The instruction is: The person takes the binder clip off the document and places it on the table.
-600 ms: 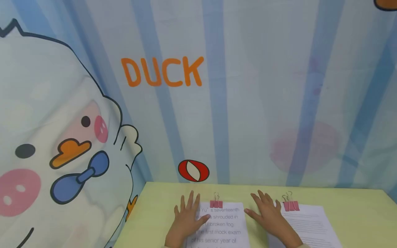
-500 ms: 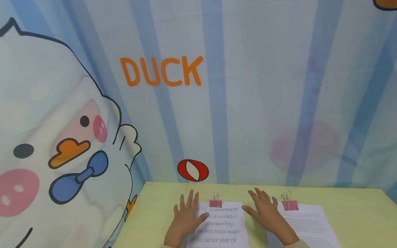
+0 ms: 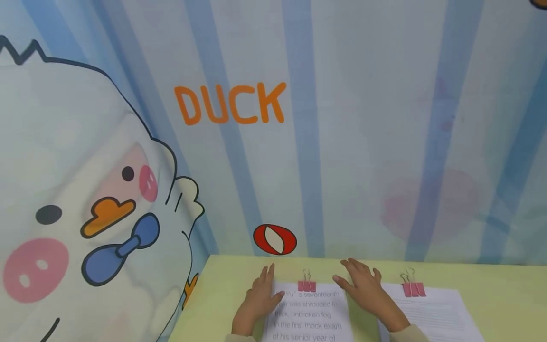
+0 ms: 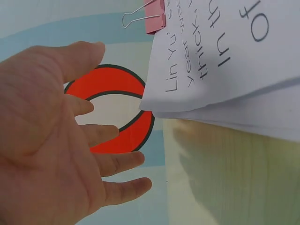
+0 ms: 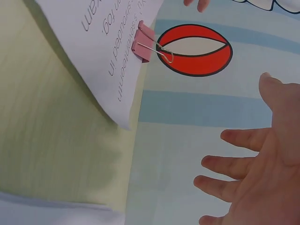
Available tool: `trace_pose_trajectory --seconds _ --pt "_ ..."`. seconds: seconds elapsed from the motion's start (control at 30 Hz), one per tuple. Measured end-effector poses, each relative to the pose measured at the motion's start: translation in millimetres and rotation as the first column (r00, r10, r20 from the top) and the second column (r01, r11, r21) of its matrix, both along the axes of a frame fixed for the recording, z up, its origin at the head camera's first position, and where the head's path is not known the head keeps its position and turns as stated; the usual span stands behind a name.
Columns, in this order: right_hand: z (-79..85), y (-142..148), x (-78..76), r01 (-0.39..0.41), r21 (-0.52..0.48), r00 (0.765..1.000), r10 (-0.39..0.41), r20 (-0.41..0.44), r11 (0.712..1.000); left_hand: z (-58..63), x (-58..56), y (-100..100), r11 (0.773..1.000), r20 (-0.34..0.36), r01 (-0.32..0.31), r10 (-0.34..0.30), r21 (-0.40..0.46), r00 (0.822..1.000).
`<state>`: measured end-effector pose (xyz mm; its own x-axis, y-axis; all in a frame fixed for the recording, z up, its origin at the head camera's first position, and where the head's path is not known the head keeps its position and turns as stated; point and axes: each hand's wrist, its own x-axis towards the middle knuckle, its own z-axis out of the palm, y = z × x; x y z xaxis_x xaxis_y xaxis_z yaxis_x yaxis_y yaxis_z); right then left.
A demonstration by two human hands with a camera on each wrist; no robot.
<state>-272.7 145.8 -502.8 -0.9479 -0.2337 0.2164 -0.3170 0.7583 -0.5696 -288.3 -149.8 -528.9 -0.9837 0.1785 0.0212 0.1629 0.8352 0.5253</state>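
Note:
A stack of printed paper in large type (image 3: 309,313) lies on the table, with a pink binder clip (image 3: 306,286) on its top edge. My left hand (image 3: 256,301) is at the stack's left edge, fingers extended and holding nothing; its palm (image 4: 51,136) shows in the left wrist view beside the paper corner. My right hand (image 3: 365,292) hovers between this stack and a second stack in small type (image 3: 431,311), which has its own pink binder clip (image 3: 413,289). In the right wrist view the right hand's fingers (image 5: 229,167) are spread with nothing between them.
The pale yellow table (image 3: 500,289) ends at a blue-and-white striped curtain (image 3: 350,142) behind it. Printed on the curtain are a large white duck, the word DUCK and a red-and-white ball (image 3: 275,239).
My left hand has turned, its fingers now closer together and less spread over the page, uncovering more of the print. The right hand has shifted slightly toward the large-type stack. The head view has swung slightly left.

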Motion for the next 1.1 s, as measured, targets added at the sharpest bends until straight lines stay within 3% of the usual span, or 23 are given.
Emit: trace_pose_trajectory --seconds 0.1,0.27,0.57,0.7,0.87,1.1 --pt "0.8 -4.7 -7.2 -0.013 -0.010 1.000 0.013 -0.015 1.000 0.2 -5.1 1.3 1.000 -0.010 -0.021 0.021 0.002 1.000" --pt "-1.7 -13.4 -14.5 -0.038 -0.019 0.999 0.038 -0.014 0.999 -1.8 -1.3 0.9 0.999 -0.011 -0.029 0.029 0.014 1.000" --pt "2.1 -23.9 -34.1 -0.079 -0.014 0.997 0.079 0.015 0.997 -11.4 -9.5 -1.1 0.998 0.107 -0.059 0.056 0.016 0.993" --pt "2.8 -28.0 -40.4 -0.096 -0.016 0.995 0.096 -0.006 0.995 -14.6 -12.5 -1.3 0.997 0.117 -0.072 0.067 0.041 0.991" --pt "1.4 -32.3 -43.8 -0.121 -0.053 0.992 0.123 0.028 0.991 -17.5 -11.9 -1.6 0.995 0.143 -0.090 0.081 0.053 0.986" --pt "-5.1 -37.4 -46.8 -0.129 -0.077 0.990 0.133 0.050 0.989 -18.6 -13.8 -3.5 0.998 0.073 -0.054 0.051 0.035 0.996"
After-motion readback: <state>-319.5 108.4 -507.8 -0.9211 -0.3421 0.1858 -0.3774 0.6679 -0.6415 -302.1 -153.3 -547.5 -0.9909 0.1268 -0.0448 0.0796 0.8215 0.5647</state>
